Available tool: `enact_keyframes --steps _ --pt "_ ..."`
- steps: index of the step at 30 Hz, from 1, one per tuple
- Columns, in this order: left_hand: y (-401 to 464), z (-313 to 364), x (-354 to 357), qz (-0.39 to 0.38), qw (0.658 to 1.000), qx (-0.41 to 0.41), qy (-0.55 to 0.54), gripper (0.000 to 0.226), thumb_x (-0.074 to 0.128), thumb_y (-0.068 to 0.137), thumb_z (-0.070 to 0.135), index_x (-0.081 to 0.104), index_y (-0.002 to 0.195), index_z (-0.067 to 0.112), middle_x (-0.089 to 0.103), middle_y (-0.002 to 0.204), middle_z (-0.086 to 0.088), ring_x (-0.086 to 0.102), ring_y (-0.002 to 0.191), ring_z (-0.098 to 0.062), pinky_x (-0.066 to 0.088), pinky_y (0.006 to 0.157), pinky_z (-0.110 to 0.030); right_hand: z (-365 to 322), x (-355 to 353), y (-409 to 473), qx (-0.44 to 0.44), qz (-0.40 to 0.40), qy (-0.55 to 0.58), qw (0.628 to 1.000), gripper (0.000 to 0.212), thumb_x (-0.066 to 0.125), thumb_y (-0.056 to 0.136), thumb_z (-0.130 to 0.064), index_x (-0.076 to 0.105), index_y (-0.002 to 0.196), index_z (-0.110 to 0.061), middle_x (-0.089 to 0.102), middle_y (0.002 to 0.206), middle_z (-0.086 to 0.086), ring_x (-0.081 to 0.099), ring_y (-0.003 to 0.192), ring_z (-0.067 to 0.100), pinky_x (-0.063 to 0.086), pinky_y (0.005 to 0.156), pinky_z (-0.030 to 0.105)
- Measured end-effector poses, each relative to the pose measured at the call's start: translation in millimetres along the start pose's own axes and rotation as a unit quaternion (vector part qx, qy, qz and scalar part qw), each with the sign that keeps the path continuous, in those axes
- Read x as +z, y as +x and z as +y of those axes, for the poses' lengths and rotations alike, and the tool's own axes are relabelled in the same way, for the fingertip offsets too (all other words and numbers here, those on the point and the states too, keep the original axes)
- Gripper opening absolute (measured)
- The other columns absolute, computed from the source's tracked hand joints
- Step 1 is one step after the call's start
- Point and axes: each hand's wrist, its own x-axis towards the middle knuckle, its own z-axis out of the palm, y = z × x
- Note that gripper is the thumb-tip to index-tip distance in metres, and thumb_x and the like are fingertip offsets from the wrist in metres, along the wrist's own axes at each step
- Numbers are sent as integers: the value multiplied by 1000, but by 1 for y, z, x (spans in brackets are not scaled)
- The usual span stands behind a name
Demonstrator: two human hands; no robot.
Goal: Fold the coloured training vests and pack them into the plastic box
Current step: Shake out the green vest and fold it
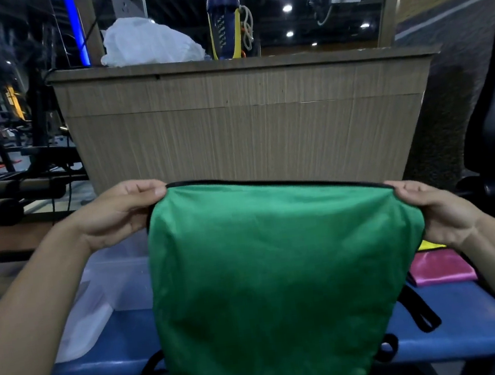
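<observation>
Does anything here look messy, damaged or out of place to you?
Nothing much stands out. Both hands, left and right, pinch the green vest by its top edge, and it hangs smooth. The plastic box sits on the blue bench; a pink vest lies folded at the right.

One head-worn wide-angle view looks forward and down from close above the blue bench [129, 351], facing the wooden counter [248, 125] just beyond.
</observation>
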Motion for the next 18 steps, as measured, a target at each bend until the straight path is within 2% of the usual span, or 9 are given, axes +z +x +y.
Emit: enact_keyframes --steps 2,4,6,8,10,12,15,18 --pt "11 -2 2 68 995 -37 67 40 87 71 42 77 91 9 75 98 -16 69 79 -12 56 68 -20 -4 15 5 -13 55 8 998 23 73 81 -25 78 94 -6 72 91 10 73 76 16 59 72 25" --pt "16 -1 15 93 991 -62 75 44 89 69 38 76 97 5 72 110 -23 68 84 -16 56 72 -24 -4 31 13 1 96 19 995 20 60 87 -20 72 98 -8 69 91 9 70 76 17 59 72 27" --pt "19 0 44 37 993 -92 62 40 89 72 37 78 98 8 73 103 -20 66 87 -22 53 77 -31 -3 54 24 46 94 -26 994 14 61 88 -21 66 98 -12 66 90 9 65 76 19 55 69 30" --pt "23 3 85 -9 993 -97 60 19 78 87 26 77 97 10 73 90 -10 67 79 -15 53 67 -26 5 87 39 70 94 -135 984 9 62 90 -17 69 93 -12 64 85 10 60 71 19 47 59 26" --pt "31 3 125 22 994 -96 40 9 71 92 16 75 94 8 74 81 -4 69 68 -10 52 53 -22 18 123 55 58 110 -184 975 6 66 90 -11 69 94 -8 62 85 13 57 68 17 44 58 24" --pt "40 -1 151 75 993 -84 18 10 73 92 13 74 96 4 73 75 -4 69 61 -10 52 48 -22 29 147 67 41 132 -172 975 4 67 88 -5 66 87 -8 60 84 15 57 66 18 47 59 26" --pt "47 -8 163 140 987 -76 6 16 76 89 14 74 98 0 73 75 -5 68 60 -11 54 49 -24 33 151 75 30 193 -129 972 15 68 88 -4 60 77 -12 60 77 14 58 63 21 50 58 28" --pt "47 -10 165 139 987 -73 5 12 77 89 14 74 95 4 76 81 -8 72 65 -14 60 56 -30 30 151 74 32 209 -93 973 13 67 91 -7 63 80 -12 67 73 10 64 61 18 56 58 27"
